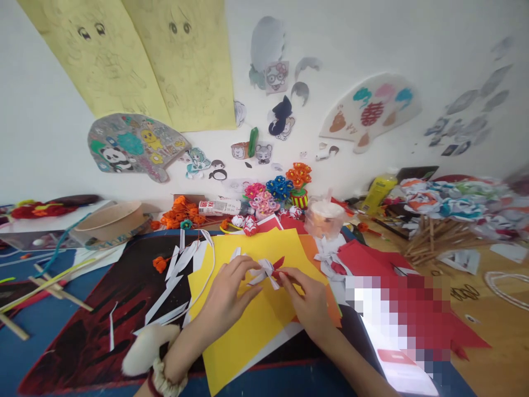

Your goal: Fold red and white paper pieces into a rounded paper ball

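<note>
Both my hands work over a yellow paper sheet [248, 331] on the table. My left hand [229, 295] has its fingers pinched on a small folded piece of red-and-white paper [266, 271]. My right hand [303, 295] pinches the same piece from the right side, at its red part. An orange sheet [312, 248] lies under the yellow one. A white fluffy scrunchie sits on my left wrist.
White paper strips [182, 275] lie to the left on a dark mat. Red paper [372, 259], a plastic cup [326, 218], paper flowers [281, 190], a paper bowl [111, 220], wooden sticks [433, 237] and a yellow bottle [378, 193] crowd the table. Drawings hang on the wall.
</note>
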